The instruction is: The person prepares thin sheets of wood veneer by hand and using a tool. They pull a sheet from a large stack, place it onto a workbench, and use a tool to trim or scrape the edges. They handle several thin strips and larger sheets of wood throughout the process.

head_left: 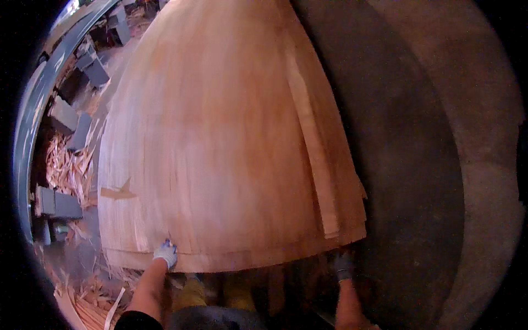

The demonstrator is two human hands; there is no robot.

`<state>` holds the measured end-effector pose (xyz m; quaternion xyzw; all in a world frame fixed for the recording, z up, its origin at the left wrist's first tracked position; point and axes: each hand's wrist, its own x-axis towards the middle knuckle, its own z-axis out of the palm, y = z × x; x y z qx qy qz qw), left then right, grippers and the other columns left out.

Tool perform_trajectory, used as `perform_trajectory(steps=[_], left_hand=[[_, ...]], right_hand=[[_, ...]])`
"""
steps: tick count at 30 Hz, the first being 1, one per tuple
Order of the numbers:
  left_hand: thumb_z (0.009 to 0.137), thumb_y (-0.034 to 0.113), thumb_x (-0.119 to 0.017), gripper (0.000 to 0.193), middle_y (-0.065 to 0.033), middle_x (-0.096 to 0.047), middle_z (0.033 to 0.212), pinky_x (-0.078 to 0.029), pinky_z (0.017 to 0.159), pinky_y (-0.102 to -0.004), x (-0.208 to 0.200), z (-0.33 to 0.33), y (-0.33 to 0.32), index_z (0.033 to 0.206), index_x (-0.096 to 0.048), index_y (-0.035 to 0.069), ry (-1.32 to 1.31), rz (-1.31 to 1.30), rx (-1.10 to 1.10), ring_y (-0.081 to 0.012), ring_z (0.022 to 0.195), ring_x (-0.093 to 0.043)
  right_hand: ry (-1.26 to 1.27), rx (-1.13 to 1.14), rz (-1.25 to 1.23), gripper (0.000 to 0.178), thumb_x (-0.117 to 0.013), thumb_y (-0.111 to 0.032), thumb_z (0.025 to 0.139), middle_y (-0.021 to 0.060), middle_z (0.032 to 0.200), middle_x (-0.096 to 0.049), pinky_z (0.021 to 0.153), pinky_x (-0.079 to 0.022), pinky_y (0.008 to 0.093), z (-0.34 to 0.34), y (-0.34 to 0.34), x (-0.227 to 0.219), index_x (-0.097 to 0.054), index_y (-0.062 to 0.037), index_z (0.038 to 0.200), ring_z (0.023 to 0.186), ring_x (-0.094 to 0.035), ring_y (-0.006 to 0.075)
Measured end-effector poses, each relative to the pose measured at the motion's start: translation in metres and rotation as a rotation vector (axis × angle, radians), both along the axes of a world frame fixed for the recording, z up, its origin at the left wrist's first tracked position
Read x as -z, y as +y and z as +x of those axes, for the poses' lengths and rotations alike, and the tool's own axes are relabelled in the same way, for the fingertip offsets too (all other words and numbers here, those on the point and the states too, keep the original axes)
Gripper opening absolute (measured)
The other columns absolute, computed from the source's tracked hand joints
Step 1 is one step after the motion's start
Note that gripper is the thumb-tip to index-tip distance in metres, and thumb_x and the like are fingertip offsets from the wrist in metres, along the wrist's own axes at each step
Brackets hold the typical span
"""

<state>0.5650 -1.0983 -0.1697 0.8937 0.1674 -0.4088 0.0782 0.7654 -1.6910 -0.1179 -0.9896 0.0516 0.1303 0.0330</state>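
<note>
Along the near edge of the stack, a broad sheet of pale wood veneer [220,137] is seen from above, its long axis running straight away from the person toward the far end, with a narrower veneer strip [313,148] lying lengthwise near its right edge. The left hand [165,254], in a light glove, is set on the near edge of the sheet toward its left corner; the fingers are curled onto the edge, and the grip appears closed on it, though the underside is hidden. The right hand [343,265], in a dark glove, lies at or just under the near right corner, in shadow; whether its grip is closed on the sheet cannot be told. Both hands are thus placed at the same short edge, well apart, with the whole sheet extending forward from them. Wood scraps [69,168] and dark blocks [60,203] are scattered on the floor beyond the left edge.
</note>
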Motion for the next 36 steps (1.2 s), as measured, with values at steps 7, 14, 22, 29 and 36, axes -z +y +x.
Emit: perform_trajectory(steps=[7, 14, 22, 29, 36], left_hand=[[0.086, 0.025, -0.036, 0.037, -0.0199, -0.039, 0.129, -0.041, 0.089, -0.0421, 0.041, 0.015, 0.0, 0.117, -0.051, 0.012, 0.073, -0.023, -0.005, -0.0336, 0.111, -0.048], [0.085, 0.021, -0.037, 0.034, -0.0172, -0.044, 0.125, -0.044, 0.086, -0.0423, 0.046, -0.004, 0.008, 0.113, -0.054, 0.012, 0.043, -0.049, 0.002, -0.0317, 0.105, -0.053], [0.085, 0.023, -0.039, 0.034, -0.0151, -0.048, 0.124, -0.043, 0.086, -0.0442, 0.103, -0.011, 0.009, 0.112, -0.055, 0.011, 0.045, -0.168, -0.184, -0.0293, 0.106, -0.053], [0.083, 0.031, -0.043, 0.033, -0.0123, -0.059, 0.108, -0.044, 0.082, -0.0404, 0.064, 0.029, 0.048, 0.103, -0.063, 0.013, 0.061, -0.499, 0.128, -0.0288, 0.096, -0.057], [0.078, 0.025, -0.047, 0.036, -0.011, -0.034, 0.137, -0.018, 0.103, -0.0484, -0.015, 0.064, 0.224, 0.107, -0.06, 0.007, -0.375, 0.163, -0.214, -0.0296, 0.126, -0.029]], right_hand=[[-0.16, 0.308, 0.04, 0.045, -0.049, -0.037, 0.085, 0.0221, 0.102, -0.057, 0.079, -0.043, 0.0415, 0.04, -0.048, -0.051, -0.049, -0.0023, 0.113, 0.094, -0.054, 0.036], [-0.036, 0.214, 0.02, 0.036, -0.054, -0.029, 0.084, 0.0187, 0.103, -0.059, 0.082, -0.042, 0.0361, -0.001, 0.038, -0.09, -0.054, 0.0002, 0.106, 0.096, -0.056, 0.0304], [-0.219, 0.146, 0.208, 0.033, -0.059, -0.024, 0.08, 0.0154, 0.095, -0.061, 0.074, -0.043, 0.0354, 0.064, 0.086, -0.131, -0.056, 0.0029, 0.098, 0.086, -0.057, 0.0252], [0.057, 0.303, 0.661, 0.031, -0.064, -0.023, 0.078, 0.0106, 0.075, -0.061, 0.061, -0.043, 0.0354, -0.098, 0.228, -0.081, -0.059, 0.0054, 0.088, 0.067, -0.052, 0.0174], [0.305, 0.528, 0.56, 0.018, -0.059, -0.019, 0.083, 0.0016, 0.057, -0.051, 0.042, -0.036, 0.0266, -0.258, 0.249, -0.046, -0.055, -0.002, 0.077, 0.045, -0.046, 0.0118]])
